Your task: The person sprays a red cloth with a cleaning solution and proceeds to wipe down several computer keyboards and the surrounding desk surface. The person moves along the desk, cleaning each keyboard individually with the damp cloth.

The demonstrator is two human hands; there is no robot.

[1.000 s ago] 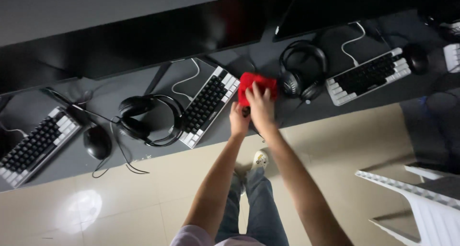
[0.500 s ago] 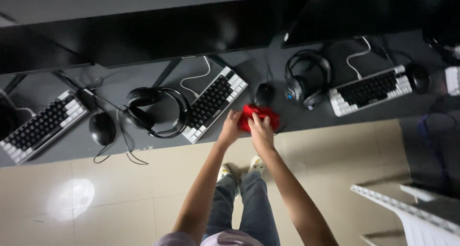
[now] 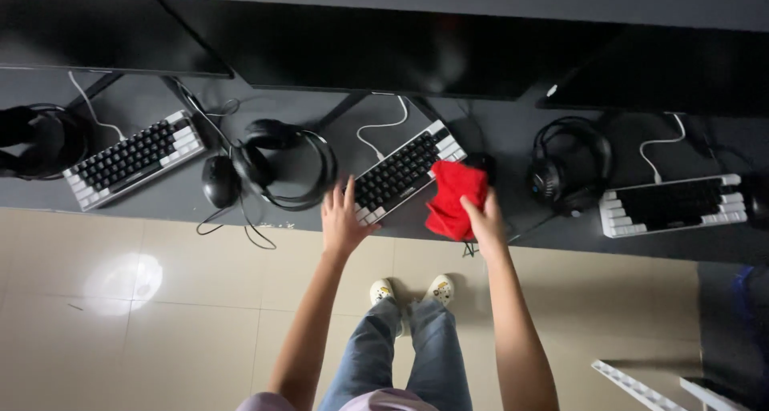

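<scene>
My right hand point(image 3: 486, 221) grips a crumpled red cloth point(image 3: 452, 198) and holds it against the dark desk point(image 3: 448, 130), just right of a black and white keyboard point(image 3: 405, 171). Fingers spread, my left hand point(image 3: 343, 223) lies flat on the near left corner of that keyboard at the desk's front edge. Behind the cloth a black mouse point(image 3: 483, 164) is partly hidden.
Black headphones point(image 3: 284, 164) and another mouse point(image 3: 219, 181) lie left of the keyboard, with a second keyboard point(image 3: 134, 156) farther left. Right of the cloth sit more headphones point(image 3: 567, 171) and a third keyboard point(image 3: 675, 205). Dark monitors point(image 3: 384, 46) line the back. My feet stand on beige tiles.
The view shifted right and closer. My hands have parted: the left one left the cloth and went onto the keyboard's corner, while the right one keeps the red cloth beside the keyboard.
</scene>
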